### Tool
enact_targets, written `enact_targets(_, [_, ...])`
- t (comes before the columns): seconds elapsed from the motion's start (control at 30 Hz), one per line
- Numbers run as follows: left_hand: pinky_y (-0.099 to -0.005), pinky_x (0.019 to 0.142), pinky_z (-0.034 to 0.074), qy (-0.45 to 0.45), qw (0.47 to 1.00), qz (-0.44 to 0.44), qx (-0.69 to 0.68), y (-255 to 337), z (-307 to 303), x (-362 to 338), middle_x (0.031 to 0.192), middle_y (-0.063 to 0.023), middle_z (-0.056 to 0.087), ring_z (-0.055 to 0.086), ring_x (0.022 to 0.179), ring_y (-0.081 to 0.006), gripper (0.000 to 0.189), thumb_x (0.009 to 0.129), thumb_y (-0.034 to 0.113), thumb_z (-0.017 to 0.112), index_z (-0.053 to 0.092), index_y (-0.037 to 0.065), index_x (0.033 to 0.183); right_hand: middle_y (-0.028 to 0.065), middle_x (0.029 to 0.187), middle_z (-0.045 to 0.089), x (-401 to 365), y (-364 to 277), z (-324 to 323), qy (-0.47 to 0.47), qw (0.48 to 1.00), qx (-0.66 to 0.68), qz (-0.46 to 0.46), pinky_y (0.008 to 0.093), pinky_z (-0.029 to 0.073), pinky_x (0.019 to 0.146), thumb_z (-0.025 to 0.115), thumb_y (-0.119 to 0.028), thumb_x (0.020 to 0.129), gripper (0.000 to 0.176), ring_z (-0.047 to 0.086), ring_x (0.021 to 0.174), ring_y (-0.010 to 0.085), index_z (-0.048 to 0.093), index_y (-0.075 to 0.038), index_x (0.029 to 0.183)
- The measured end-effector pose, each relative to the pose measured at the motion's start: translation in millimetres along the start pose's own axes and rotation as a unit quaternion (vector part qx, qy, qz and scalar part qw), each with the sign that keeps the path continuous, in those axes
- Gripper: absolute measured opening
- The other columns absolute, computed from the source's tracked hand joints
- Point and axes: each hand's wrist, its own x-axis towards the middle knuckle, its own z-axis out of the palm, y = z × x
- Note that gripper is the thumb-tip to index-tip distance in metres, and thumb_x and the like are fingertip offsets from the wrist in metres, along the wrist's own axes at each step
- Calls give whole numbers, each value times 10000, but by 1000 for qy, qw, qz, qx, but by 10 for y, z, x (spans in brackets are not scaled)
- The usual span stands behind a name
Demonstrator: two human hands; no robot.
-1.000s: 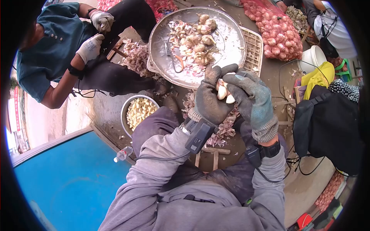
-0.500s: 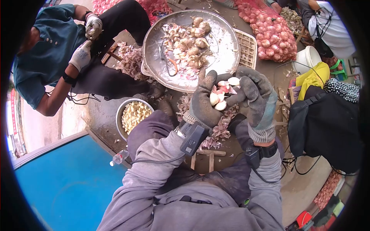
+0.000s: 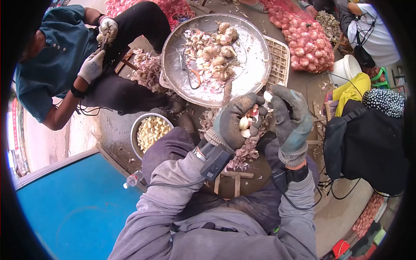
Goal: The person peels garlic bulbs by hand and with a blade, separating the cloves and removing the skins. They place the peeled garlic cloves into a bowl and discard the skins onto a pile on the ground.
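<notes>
In its dark glove, my left hand [image 3: 236, 121] is curled around several garlic cloves [image 3: 246, 122], some with pink skin and some white. My gloved right hand [image 3: 289, 115] is just to the right, pinching one pale clove [image 3: 268, 96] at its fingertips. Beyond both hands lies a large round metal pan [image 3: 216, 102] with garlic bulbs [image 3: 225, 51], loose cloves, skins and an orange-handled tool [image 3: 195, 79]. Garlic skins [image 3: 242, 158] are heaped on the ground below my hands. At the left, a metal bowl [image 3: 134, 141] holds peeled cloves [image 3: 151, 132].
A co-worker [image 3: 60, 65] in white gloves sits at the left, handling garlic. Red net sacks of garlic [image 3: 305, 45], a white bucket [image 3: 346, 69] and a black bag [image 3: 366, 147] are at the right. A blue board [image 3: 82, 208] and a plastic bottle [image 3: 133, 178] are lower left.
My left fingers have curled further over the cloves. The right hand has drawn slightly away from the left, with a pale clove at its fingertips. The co-worker's hands have shifted slightly.
</notes>
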Motion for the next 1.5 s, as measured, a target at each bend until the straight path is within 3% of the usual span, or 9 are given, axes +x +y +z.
enact_targets(0.1, [-221, 684, 528, 75, 867, 147, 470, -58, 139, -28, 1080, -47, 652, 618, 870, -83, 321, 965, 3, 587, 597, 30, 1285, 86, 1104, 671, 1, 77, -53, -22, 992, -120, -16, 263, 551, 857, 670, 63, 928, 242, 677, 998, 173, 693, 31, 1168])
enact_targets(0.17, [-201, 615, 501, 33, 596, 279, 752, 17, 17, 2, 956, -18, 642, 583, 734, -60, 272, 972, 153, 621, 658, 24, 1208, 79, 1105, 669, 0, 114, -79, -44, 983, -176, -6, 261, 550, 867, 677, 73, 919, 260, 674, 999, 166, 694, 25, 1174])
enact_targets(0.2, [-201, 615, 501, 33, 596, 279, 753, 29, 151, -8, 956, -18, 642, 583, 734, -60, 272, 972, 153, 621, 658, 24, 1208, 75, 1105, 668, 6, 130, -106, -64, 974, -217, -22, 260, 549, 870, 673, 72, 922, 258, 672, 1001, 163, 693, 23, 1175])
enact_targets(0.27, [-201, 546, 468, 211, 919, 80, 324, 13, 425, -36, 832, 4, 606, 552, 638, -51, 262, 967, 250, 646, 697, 33, 1105, 71, 1104, 667, 6, 132, -107, -83, 962, -256, -38, 258, 548, 874, 670, 70, 925, 257, 669, 1003, 160, 693, 21, 1176])
enact_targets(0.77, [-188, 480, 365, 161, 842, 155, 491, -15, 342, -76, 780, 5, 586, 494, 605, -41, 309, 960, 226, 666, 675, 23, 1192, 74, 1073, 647, -3, 114, -88, -128, 969, -206, -46, 279, 527, 889, 667, 45, 929, 194, 643, 1002, 159, 717, 43, 1116])
enact_targets(0.83, [-182, 479, 354, 163, 859, 145, 464, 15, 314, -86, 800, -8, 608, 488, 602, -38, 309, 963, 214, 664, 675, 21, 1204, 57, 1052, 662, -39, 71, 11, -49, 997, -27, 55, 265, 529, 869, 656, 50, 937, 199, 647, 961, 151, 706, 41, 1129])
enact_targets(1.1, [-198, 480, 359, 217, 915, 148, 308, 404, 506, -157, 896, -65, 671, 534, 607, -73, 335, 973, 216, 662, 669, 11, 1238, 32, 1007, 698, 365, 299, -514, 20, 981, -126, 147, 250, 535, 790, 661, -25, 969, 175, 649, 889, 116, 684, 22, 1136])
enact_targets(1.23, [-216, 506, 391, 207, 916, 161, 303, 463, 548, -198, 894, -55, 658, 554, 643, -88, 343, 977, 234, 658, 666, 12, 1239, 172, 1081, 728, 307, 701, -539, -74, 851, -504, 125, 360, 556, 812, 745, -176, 899, 306, 716, 949, 291, 684, -11, 1150])
enact_targets(1.5, [-217, 511, 401, 179, 925, 159, 297, 527, 521, -276, 896, -53, 660, 554, 643, -87, 366, 985, 258, 658, 656, 7, 1250, 210, 1142, 703, 360, 1322, -689, -96, 726, -663, 156, 477, 540, 914, 756, -296, 857, 498, 674, 1064, 386, 613, -77, 1281])
